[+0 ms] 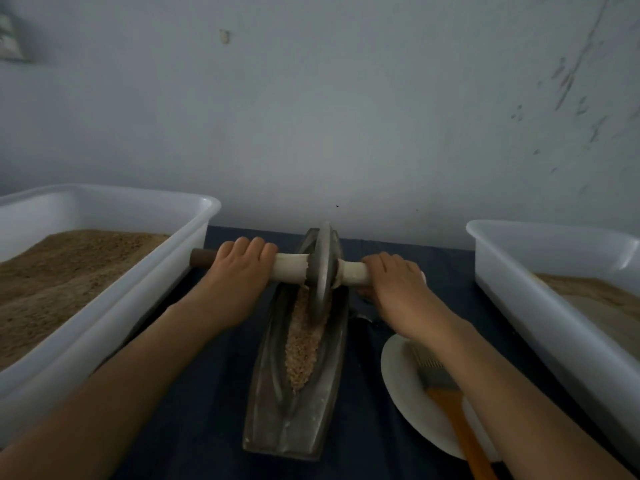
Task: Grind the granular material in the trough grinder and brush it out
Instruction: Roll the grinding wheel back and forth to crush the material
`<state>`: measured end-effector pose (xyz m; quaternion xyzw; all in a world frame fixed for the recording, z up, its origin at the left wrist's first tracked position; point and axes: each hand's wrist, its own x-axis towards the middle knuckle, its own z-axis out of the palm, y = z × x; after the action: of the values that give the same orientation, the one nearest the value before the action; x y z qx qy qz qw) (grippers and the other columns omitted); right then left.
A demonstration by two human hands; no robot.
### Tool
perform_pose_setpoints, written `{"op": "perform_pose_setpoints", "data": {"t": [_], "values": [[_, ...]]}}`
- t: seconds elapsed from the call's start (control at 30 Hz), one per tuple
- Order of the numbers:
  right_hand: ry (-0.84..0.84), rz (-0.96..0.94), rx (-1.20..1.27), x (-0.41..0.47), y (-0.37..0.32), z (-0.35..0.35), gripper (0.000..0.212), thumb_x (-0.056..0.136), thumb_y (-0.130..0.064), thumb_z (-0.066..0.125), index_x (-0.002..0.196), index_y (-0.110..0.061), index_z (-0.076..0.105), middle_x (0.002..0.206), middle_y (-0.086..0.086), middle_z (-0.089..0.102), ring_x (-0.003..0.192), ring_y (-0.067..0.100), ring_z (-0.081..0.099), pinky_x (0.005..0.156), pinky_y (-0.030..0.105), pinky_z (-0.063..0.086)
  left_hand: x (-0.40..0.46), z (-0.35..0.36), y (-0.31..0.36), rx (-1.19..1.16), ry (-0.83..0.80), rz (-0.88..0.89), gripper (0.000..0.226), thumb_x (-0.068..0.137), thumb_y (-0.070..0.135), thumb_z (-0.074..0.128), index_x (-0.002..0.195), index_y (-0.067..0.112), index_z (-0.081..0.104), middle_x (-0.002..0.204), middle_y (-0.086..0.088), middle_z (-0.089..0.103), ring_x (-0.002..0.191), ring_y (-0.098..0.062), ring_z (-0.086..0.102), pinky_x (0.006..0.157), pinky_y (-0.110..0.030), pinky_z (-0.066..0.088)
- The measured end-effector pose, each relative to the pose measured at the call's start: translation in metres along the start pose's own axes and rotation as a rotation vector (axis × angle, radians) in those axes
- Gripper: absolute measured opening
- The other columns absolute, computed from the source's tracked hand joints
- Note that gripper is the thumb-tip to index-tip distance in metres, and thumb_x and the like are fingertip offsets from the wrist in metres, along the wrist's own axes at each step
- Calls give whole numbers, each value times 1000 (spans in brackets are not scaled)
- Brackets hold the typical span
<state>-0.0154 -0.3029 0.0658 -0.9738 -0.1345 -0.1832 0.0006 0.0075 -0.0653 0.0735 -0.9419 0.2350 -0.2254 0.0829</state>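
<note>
Both hands, left (239,271) and right (394,282), grip the wheel's (323,268) axle; wheel sits at the trough's (294,393) 12 o'clock end, grain (303,344) apparently coarse; brush (446,393) at 3 o'clock.

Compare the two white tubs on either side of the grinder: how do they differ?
The left tub is heaped high with coarse brown grain; the right tub holds a lower, paler and finer-looking layer. The left tub stands just beside the left hand, while the right tub sits apart from the right hand, with a plate and brush between. Both are white, rectangular and open-topped on the dark cloth.
</note>
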Motion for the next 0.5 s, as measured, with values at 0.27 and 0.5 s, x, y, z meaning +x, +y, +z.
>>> {"op": "perform_pose_setpoints", "data": {"t": [0.27, 0.5], "values": [[-341, -51, 37, -19, -20, -44, 28, 96, -37, 47, 113, -15, 41, 113, 2, 48, 100, 18, 45, 75, 30, 27, -18, -33, -12, -138, -363, 132, 24, 94, 39, 48, 105, 29, 28, 114, 9, 43, 96, -6, 40, 91, -23, 33], [-551, -51, 161, -30, -26, -70, 24, 95, -40, 47, 94, -20, 34, 81, -10, 36, 76, 9, 40, 56, 21, 28, -22, -50, -16, -205, -516, 185, 25, 94, 37, 49, 98, 34, 24, 98, 15, 38, 95, -5, 44, 88, -21, 36]]}}
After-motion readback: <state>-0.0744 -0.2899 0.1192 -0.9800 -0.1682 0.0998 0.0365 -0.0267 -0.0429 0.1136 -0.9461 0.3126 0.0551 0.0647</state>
